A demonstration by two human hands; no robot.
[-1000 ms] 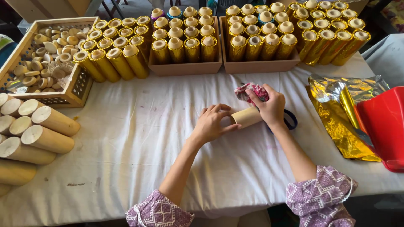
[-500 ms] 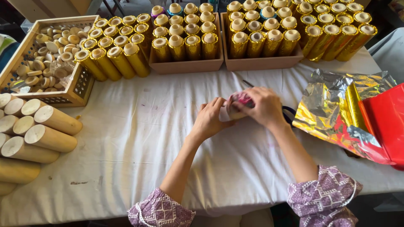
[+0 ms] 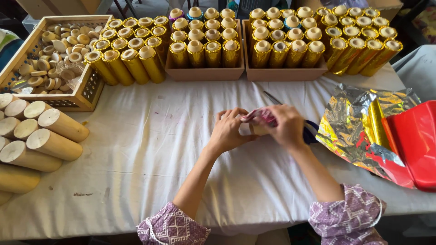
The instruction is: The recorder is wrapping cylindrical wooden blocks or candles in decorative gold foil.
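- We see both hands meeting mid-worktop on one small tube (image 3: 255, 129), pale end just visible between them
- Left hand (image 3: 230, 130): fingers curled round the tube's left end, clenched on it
- Right hand (image 3: 285, 125): closed over the tube's right side, pinching a pink shiny wrapper (image 3: 260, 116) against it
- Tube sits just above the white cloth (image 3: 150, 149); we can't tell if it touches
- Scissors (image 3: 290, 113) lie right behind the right hand, blades pointing up-left, dark handle mostly hidden under the wrist
- Foil sheets (image 3: 363, 127), gold and silver, and a red sheet (image 3: 415, 140) lie just right of the right hand
- Bare wooden cylinders (image 3: 45, 136) are piled at the left edge; a crate of wooden caps (image 3: 50, 54) sits top left; gold-wrapped tubes (image 3: 281, 41) stand in trays along the back
- Risk, our read: the wrapper is held by fingertip pressure only, so if either hand loosens it could spring open or wrinkle
- Risk: the wrist is almost on the scissors, so a pull back could snag them or catch the wrapper on the blade
- Risk: the loose foil is close, so a sweep right could drag it off the worktop edge
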